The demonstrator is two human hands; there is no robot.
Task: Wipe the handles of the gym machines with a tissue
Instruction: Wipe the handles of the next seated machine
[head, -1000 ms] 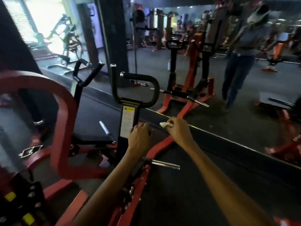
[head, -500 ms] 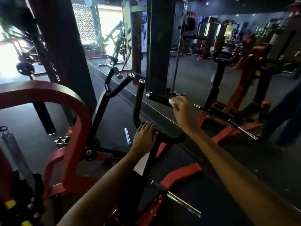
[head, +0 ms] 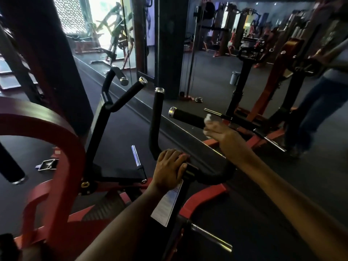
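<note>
A black U-shaped handlebar stands on a post in front of me. Its right handle (head: 188, 117) is a black foam grip with a silver end cap, pointing left. My right hand (head: 224, 133) holds a white tissue (head: 209, 119) wrapped against that grip, just right of its middle. The left handle (head: 156, 117) rises upright with a silver cap and nothing touches it. My left hand (head: 170, 169) rests on top of the post where the handlebar joins it, fingers curved over the bracket.
A red curved frame (head: 56, 132) fills the left. A second black forked handle (head: 120, 99) stands behind. A wall mirror (head: 216, 72) ahead reflects the machine and a standing person (head: 320, 102). Chrome weight pegs (head: 136, 155) stick out low.
The view has moved closer and leftward. My right hand with the tissue rose from below the handlebar to the right grip and now sits a little further right along it. My left hand stayed on the post top.
</note>
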